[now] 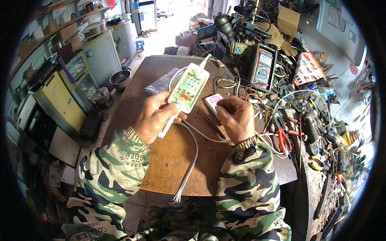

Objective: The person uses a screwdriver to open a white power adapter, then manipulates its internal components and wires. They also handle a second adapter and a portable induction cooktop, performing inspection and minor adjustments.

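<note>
in the head view, the two hands are apart over a brown counter (161, 172). the left hand (157, 115), left of the middle of the frame, is clamped on a circuit board (188, 85) set in a white open shell, thumb over its lower edge and fingers behind. the board sits tilted at upper centre, its component side facing up, with red parts near its lower end and a white cable (206, 59) leaving its top.

the right hand (237, 118), just right of centre, has its thumb and fingers curled in close; i cannot tell whether anything is pinched there. just beside it lies a white plastic cover (213, 103) with a round pink label, and dark tweezers (212, 123) lie between the hands.

a bundle of white wires (192, 164) trails down to the lower centre. a clear plastic bag (161, 83) lies left of the board. at upper right, a digital multimeter (263, 66) stands with its display lit, and red-handled pliers (284, 140) lie below among tangled cables.
</note>
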`<action>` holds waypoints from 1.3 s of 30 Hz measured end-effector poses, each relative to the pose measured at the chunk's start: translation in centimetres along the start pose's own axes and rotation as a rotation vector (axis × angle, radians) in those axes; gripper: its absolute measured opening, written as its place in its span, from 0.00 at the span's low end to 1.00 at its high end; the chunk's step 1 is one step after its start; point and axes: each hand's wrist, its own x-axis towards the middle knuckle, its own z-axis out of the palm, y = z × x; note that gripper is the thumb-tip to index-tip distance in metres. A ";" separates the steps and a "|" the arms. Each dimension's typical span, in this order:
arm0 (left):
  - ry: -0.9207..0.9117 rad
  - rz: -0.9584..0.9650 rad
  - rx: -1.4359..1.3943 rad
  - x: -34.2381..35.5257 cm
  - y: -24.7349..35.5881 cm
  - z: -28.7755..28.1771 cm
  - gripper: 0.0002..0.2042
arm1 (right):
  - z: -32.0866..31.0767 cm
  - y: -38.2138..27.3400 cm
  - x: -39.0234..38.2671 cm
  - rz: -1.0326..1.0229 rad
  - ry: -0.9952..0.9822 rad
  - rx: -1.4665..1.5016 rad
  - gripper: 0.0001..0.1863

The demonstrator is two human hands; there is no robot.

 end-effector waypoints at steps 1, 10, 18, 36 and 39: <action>0.010 0.005 0.001 -0.1 0.1 -0.1 0.18 | -0.1 -0.4 0.0 -0.027 0.030 -0.007 0.07; 0.034 0.055 -0.016 0.4 0.0 -0.6 0.17 | -5.9 -4.9 0.5 -0.118 0.182 0.228 0.05; -0.022 0.051 0.002 0.4 -0.3 0.4 0.16 | -10.1 -6.2 -2.0 -0.083 -0.037 -0.472 0.09; -0.059 0.033 0.024 -0.1 -2.1 0.4 0.14 | -8.8 -0.5 -2.2 0.237 -0.034 -0.613 0.20; -0.064 0.053 0.058 0.0 -2.2 0.5 0.15 | -10.5 2.3 -2.1 0.210 0.090 0.010 0.17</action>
